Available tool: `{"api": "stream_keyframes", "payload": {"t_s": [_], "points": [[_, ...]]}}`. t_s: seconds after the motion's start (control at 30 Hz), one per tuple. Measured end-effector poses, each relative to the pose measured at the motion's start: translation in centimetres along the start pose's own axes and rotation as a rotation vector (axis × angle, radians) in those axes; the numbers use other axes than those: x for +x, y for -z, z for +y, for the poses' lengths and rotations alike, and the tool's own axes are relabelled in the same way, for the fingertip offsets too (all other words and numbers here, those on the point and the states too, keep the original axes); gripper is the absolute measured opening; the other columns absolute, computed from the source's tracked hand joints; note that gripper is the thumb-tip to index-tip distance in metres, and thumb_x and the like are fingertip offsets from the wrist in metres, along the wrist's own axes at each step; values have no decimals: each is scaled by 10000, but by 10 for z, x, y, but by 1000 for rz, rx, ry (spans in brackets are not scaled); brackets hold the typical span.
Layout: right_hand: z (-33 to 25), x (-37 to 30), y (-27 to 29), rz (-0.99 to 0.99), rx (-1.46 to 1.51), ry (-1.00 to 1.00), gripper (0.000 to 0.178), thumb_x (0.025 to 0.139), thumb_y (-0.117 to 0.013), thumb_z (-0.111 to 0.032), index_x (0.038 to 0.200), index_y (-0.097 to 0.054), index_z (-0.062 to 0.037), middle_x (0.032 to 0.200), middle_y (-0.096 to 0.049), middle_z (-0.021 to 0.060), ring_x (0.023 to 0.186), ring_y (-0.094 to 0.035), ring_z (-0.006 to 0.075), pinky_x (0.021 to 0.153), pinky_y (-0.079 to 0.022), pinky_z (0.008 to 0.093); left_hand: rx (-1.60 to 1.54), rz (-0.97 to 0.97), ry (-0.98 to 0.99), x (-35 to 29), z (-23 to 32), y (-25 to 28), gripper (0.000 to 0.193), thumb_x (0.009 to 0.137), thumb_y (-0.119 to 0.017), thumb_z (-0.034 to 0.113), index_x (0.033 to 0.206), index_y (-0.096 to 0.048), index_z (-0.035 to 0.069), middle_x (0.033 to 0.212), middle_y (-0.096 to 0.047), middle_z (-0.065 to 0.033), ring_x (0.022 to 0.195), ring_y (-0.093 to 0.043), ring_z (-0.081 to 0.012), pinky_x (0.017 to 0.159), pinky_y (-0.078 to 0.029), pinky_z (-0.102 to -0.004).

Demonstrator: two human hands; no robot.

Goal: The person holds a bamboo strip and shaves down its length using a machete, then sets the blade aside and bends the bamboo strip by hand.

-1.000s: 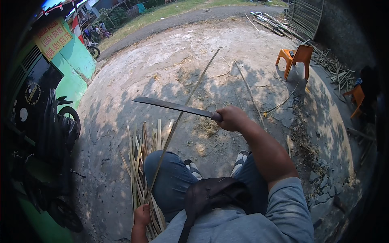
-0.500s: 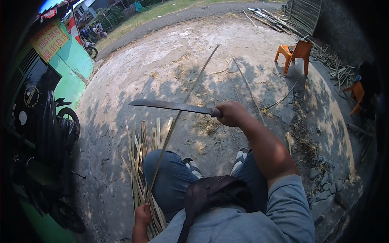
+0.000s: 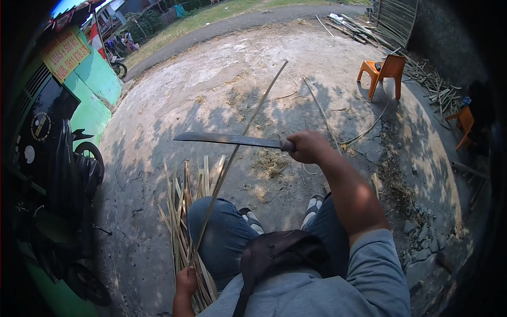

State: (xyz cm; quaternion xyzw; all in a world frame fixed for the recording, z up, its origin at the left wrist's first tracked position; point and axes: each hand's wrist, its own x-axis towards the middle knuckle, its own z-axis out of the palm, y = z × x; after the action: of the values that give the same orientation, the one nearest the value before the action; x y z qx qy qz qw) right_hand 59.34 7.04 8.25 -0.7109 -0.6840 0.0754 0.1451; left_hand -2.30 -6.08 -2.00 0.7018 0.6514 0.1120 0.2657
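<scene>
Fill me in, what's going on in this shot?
A seated person is working a long bamboo strip outdoors. The left hand grips its near end by the left knee, and the right hand holds a long knife with the blade lying across the strip. A bundle of split strips lies on the ground by the left leg. An orange plastic chair stands farther off, a motorcycle at left.

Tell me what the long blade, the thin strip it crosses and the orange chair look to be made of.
Long blade: probably steel, dull grey, flat and straight, with a dark handle in the right hand.
Thin strip: likely split bamboo, pale tan and fibrous, like the slats heaped beside the left hand.
Orange chair: apparently moulded plastic, uniform smooth colour.
</scene>
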Motion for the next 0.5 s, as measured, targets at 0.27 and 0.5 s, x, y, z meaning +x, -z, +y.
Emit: {"api": "stream_keyframes", "payload": {"t_s": [0.27, 0.5], "points": [[-8, -8, 10, -44, 150, -195, 165, 859, -683, -233, 1001, -756, -194, 963, -749, 113, 941, -718, 362, 803, -572, 491, -12, -37, 63, -4, -4, 5, 811, 1007, -398, 730, 810, -596, -32, 698, -580, -237, 685, -614, -406, 658, -463, -488], [-55, -8, 0, -119, 6, 2, 153, 835, -696, -220, 974, -760, -204, 932, -745, 99, 932, -724, 337, 792, -579, 473, -56, -73, 52, -7, -6, 7, 803, 1017, -395, 717, 828, -595, -37, 683, -559, -213, 676, -595, -338, 678, -471, -472]]}}
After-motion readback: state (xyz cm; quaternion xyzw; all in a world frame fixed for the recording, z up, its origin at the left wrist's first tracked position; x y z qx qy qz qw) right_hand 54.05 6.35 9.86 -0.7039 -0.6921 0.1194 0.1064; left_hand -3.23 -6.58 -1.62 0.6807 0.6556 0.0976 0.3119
